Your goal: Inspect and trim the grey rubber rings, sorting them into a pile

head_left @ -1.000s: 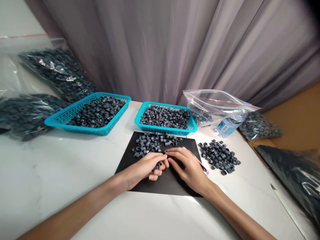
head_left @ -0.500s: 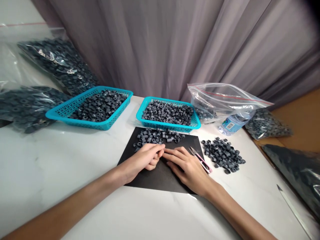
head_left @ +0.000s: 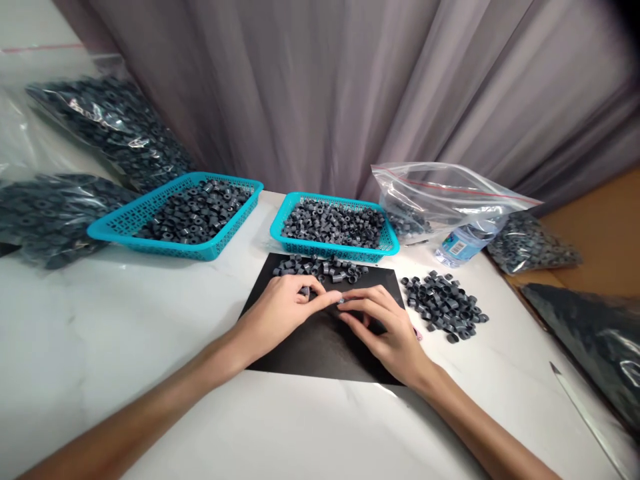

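Over the black mat (head_left: 320, 363) my two hands meet at the fingertips. My left hand (head_left: 285, 307) is closed, its thumb reaching to the right hand; a grey plastic ring (head_left: 304, 291) shows by its curled fingers. The fingers of my right hand (head_left: 385, 323) pinch a tiny pale grey piece (head_left: 341, 301) at the left thumb tip; its shape is mostly covered. Just beyond the hands, loose grey plastic rings (head_left: 330, 268) lie on the mat. The thread snips show only a pink handle end (head_left: 419, 335) beside my right hand, which hides the rest.
Two turquoise baskets (head_left: 213, 252) (head_left: 335, 251) of grey rings stand at the back. To the right are a ring pile (head_left: 445, 307), a water bottle (head_left: 463, 245) and an opened zip bag (head_left: 450, 190). Filled bags (head_left: 65, 207) stand left. A pointed white strip (head_left: 583, 413) lies right.
The left hand has turned, thumb now stretched toward the right fingertips, and a ring shows by its fingers. My right hand has risen and curled, covering more of the snips.
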A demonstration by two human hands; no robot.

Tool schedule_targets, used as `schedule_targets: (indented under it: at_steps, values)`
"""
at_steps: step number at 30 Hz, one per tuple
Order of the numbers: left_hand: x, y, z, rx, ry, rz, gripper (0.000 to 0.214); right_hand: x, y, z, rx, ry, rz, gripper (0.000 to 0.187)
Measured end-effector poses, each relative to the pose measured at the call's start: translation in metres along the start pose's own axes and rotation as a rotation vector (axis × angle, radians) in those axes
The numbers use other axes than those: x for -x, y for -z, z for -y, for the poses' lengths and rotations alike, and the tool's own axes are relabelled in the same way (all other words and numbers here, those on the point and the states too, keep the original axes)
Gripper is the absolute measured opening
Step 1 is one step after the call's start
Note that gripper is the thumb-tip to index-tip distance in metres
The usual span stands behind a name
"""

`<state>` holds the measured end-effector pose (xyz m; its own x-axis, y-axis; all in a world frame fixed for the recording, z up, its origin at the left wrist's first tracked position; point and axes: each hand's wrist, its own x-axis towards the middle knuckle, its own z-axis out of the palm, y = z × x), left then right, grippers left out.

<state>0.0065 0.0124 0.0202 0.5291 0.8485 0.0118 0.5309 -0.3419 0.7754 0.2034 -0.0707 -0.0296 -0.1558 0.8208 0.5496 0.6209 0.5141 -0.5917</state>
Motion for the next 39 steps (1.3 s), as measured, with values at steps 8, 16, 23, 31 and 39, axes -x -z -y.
schedule_targets:
  at_steps: [8, 16, 23, 31, 39]
  values:
    - [0.003, -0.016, -0.004, 0.283, 0.016, 0.146, 0.034, -0.001, 0.000, -0.001, -0.264, -0.222, -0.044, 0.008]
    - [0.005, -0.020, 0.001, 0.457, 0.052, 0.171, 0.038, -0.001, 0.001, 0.000, -0.239, -0.233, -0.088, 0.015]
    - [0.003, -0.022, 0.005, 0.519, 0.113, 0.130, 0.032, 0.000, 0.001, -0.001, -0.175, -0.198, -0.118, 0.012]
    - [-0.001, -0.023, 0.002, 1.014, 0.321, 0.337, 0.022, -0.002, 0.001, -0.001, -0.342, -0.343, -0.203, 0.019]
    - [0.003, -0.026, -0.005, 1.169, 0.418, 0.442, 0.014, -0.001, 0.001, 0.000, -0.409, -0.394, -0.232, 0.021]
